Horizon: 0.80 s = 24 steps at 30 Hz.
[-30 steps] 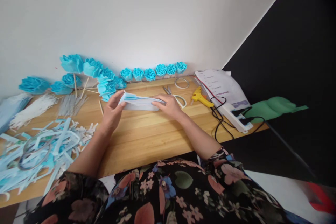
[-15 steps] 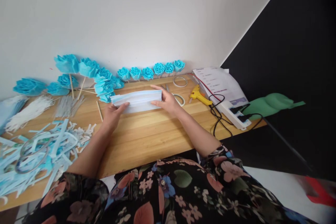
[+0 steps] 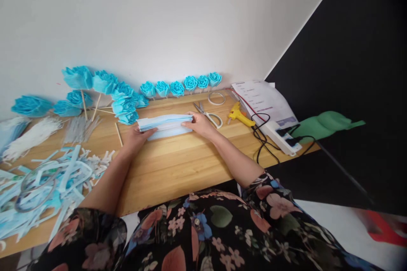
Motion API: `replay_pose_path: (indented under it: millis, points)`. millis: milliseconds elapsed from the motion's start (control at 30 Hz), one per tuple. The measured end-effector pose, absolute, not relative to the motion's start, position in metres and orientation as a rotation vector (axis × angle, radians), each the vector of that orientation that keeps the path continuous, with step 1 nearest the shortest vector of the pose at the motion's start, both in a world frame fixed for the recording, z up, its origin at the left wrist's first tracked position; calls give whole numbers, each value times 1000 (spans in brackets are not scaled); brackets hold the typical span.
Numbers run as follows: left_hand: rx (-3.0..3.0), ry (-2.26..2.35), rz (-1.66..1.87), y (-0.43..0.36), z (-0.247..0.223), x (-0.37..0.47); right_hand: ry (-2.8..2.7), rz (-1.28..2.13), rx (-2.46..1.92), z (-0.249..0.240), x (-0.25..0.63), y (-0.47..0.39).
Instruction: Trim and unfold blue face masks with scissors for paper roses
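Observation:
A stack of pale blue and white pleated sheets point(image 3: 168, 126), which look like face mask fabric, is held just over the table between both hands. My left hand point(image 3: 137, 137) is closed on its left end, thumb on top. At the right end my right hand point(image 3: 200, 125) grips it, with the thumb over the front and the fingers mostly hidden behind. Just beyond my right hand lie scissors point(image 3: 208, 114) with pale handles, their blades pointing away to the left.
Blue fabric flowers point(image 3: 190, 83) line the wall. Fabric strips point(image 3: 68, 178) are heaped at left beside thin wires point(image 3: 79, 130). On the right are a yellow glue gun point(image 3: 240, 115), a power strip point(image 3: 282, 137), printed papers point(image 3: 263, 99) and a tape roll point(image 3: 216, 98).
Both hands have lowered the stack slightly, and its layered edges fan apart more at the left. My right hand's fingers have curled in, uncovering the scissors.

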<state>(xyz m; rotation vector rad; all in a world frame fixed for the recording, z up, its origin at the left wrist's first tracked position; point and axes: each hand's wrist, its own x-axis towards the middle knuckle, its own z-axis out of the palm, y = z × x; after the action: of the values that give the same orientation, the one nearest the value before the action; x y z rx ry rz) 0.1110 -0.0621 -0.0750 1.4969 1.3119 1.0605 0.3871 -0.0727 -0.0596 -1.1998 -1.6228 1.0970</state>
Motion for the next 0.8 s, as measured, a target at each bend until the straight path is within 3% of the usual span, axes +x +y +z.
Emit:
replay_pose_path:
  millis: [133, 433, 800]
  points:
    - [1474, 1305, 1062, -64, -73, 113, -1729, 919, -1152, -47, 387, -79]
    - [1487, 1256, 1022, -74, -65, 122, -2137, 131, -990, -24, 379, -98]
    - [1567, 1202, 1013, -87, -57, 134, -2271, -35, -1006, -23, 371, -105]
